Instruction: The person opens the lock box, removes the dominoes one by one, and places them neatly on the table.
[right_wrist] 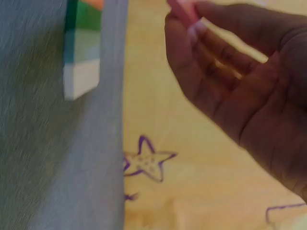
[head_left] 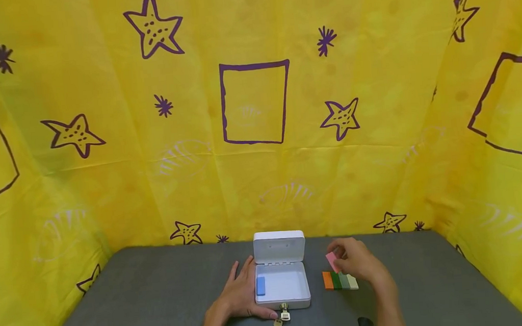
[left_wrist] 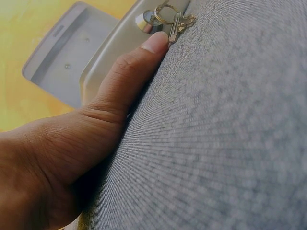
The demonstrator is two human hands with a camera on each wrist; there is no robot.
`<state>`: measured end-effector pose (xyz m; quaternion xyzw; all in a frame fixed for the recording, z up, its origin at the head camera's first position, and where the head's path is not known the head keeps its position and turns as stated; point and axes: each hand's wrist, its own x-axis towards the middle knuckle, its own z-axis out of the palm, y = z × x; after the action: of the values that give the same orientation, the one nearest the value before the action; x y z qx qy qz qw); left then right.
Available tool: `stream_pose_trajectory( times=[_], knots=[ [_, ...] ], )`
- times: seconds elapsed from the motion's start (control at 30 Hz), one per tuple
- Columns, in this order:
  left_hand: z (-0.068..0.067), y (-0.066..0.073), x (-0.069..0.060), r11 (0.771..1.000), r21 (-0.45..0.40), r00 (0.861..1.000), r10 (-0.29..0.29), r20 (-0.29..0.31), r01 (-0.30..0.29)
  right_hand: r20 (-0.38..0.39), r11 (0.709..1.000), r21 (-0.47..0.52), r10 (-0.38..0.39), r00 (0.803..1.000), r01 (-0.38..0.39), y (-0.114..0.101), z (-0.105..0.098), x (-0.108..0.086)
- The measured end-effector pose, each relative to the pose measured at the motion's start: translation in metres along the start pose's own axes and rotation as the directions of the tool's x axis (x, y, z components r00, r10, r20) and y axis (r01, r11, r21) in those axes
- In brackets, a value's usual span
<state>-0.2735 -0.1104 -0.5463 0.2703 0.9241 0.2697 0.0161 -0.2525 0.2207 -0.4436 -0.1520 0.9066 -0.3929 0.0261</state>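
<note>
A small white cash box (head_left: 283, 304) stands on the table with its lid (head_left: 279, 248) raised. A blue block (head_left: 261, 286) lies inside, against the left wall. My left hand (head_left: 241, 295) rests against the box's left side, fingers straight, with the thumb along the front below the lock (left_wrist: 148, 20). Keys (left_wrist: 177, 26) on a ring hang from that lock, close to the thumb tip. To the right of the box, my right hand (head_left: 355, 259) pinches a pink block (head_left: 332, 262) above the table. Below it lies a row of blocks: orange (head_left: 327, 280), dark green (head_left: 337, 281), grey-green (head_left: 344, 282) and white (head_left: 352, 282).
The grey table (head_left: 170, 293) reaches back to a yellow curtain (head_left: 262, 183) printed with purple starfish and frames, which also closes off both sides. A dark band (head_left: 365, 324) is on the right forearm.
</note>
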Motion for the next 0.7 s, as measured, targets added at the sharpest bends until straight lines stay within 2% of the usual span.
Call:
stream_pose_trajectory(
  times=[0.2,0.3,0.43,0.53,0.7],
  knots=[
    [-0.001,0.004,-0.001,1.000,0.010,1.000,0.011,-0.004,-0.011,-0.064,0.982,-0.065,0.174,0.983,-0.178,0.030,-0.012,-0.010],
    [-0.002,0.005,-0.001,1.000,0.025,1.000,0.008,-0.002,-0.008,-0.084,0.967,-0.084,0.235,0.968,-0.242,0.043,-0.015,-0.016],
    [-0.004,0.007,-0.001,0.999,0.040,1.000,-0.002,0.000,0.002,-0.086,0.951,-0.055,0.298,0.951,-0.303,0.051,-0.016,-0.020],
    [-0.004,0.006,-0.001,1.000,0.030,1.000,-0.008,0.001,0.008,-0.088,0.947,-0.038,0.315,0.945,-0.319,0.053,-0.014,-0.019],
    [0.001,-0.002,0.001,1.000,0.012,1.000,0.009,-0.010,-0.009,-0.095,0.950,-0.118,0.278,0.956,-0.288,0.056,-0.010,-0.017]
  ],
)
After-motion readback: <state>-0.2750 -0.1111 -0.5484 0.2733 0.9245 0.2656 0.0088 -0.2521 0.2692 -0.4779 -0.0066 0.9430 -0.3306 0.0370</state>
